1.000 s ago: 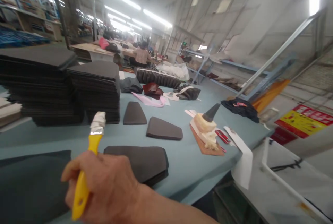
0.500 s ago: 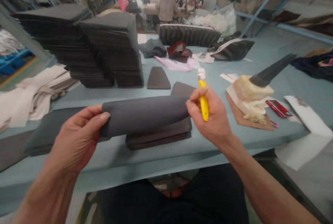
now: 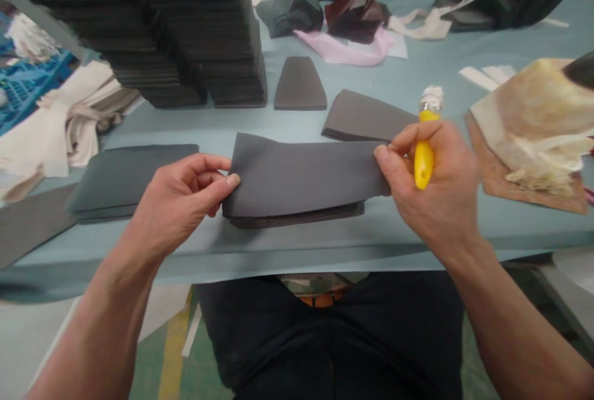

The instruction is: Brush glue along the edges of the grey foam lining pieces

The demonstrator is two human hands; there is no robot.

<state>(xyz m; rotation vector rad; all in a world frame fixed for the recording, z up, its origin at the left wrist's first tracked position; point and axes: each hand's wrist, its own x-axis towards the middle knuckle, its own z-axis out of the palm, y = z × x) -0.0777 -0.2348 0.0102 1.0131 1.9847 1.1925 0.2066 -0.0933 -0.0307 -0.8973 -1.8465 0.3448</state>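
Observation:
Between my hands a dark grey sheet piece is stretched, slightly bowed, over a low stack of dark pieces. My left hand pinches its left edge between thumb and fingers. At the other end, my right hand pinches the right edge and also keeps a yellow-handled brush tucked in its fingers, bristles up and coated in something whitish. Just behind lie a small stack of tapered dark pieces and a trapezoid piece. Left of my left hand is a stack of grey-green pieces.
Tall stacks of dark pieces stand at the back left, beside pale fabric strips. A glue-smeared block sits on a brown board at right. A pink scrap and dark red scraps lie behind.
My view has tipped down and come closer to the table. The grey sheet has moved right relative to the low stack and now lies over it, still held at both ends.

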